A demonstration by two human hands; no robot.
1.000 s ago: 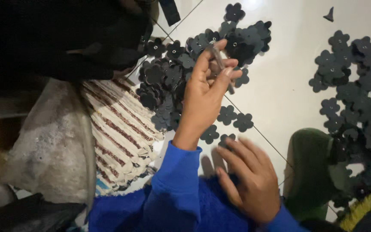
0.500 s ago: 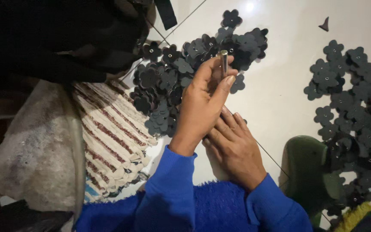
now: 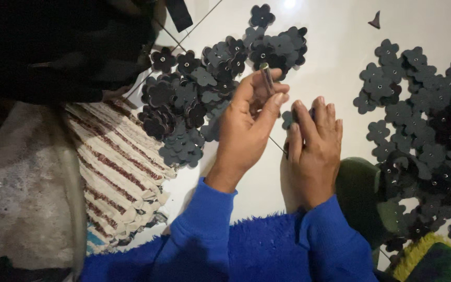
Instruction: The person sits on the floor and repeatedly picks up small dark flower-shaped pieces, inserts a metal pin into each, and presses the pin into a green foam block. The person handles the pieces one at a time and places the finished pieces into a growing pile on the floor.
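Grey, worn cloth [image 3: 24,203] fills the left edge of the view, and just beside it lies a striped woven mat [image 3: 118,162] in cream and dark red, its fringe reaching toward the pale tiled floor [image 3: 335,57]. Above the mat a dark bundle [image 3: 63,47] takes up the top left corner. To the right of the mat a heap of dark flower-shaped cutouts [image 3: 204,99] spreads over the tiles, many overlapping, some with a small pale dot at the centre. The left hand [image 3: 246,133], coming out of a fuzzy blue sleeve [image 3: 199,235], is raised over the right edge of that heap and pinches a thin dark metal rod [image 3: 266,79] between thumb and forefinger; the rod stands nearly upright and its top end pokes out above the fingertips. Just to the right, the right hand [image 3: 314,149] rests palm down with fingers together and slightly curled, its fingertips over a single cutout [image 3: 288,119] on the floor; whether it grips that piece cannot be told, since the fingers cover most of it. The two hands sit close, nearly touching. Right of the right wrist is a dark green rounded object [image 3: 358,196], and farther right a second, larger heap of cutouts [image 3: 424,125] runs down the right edge of the floor.
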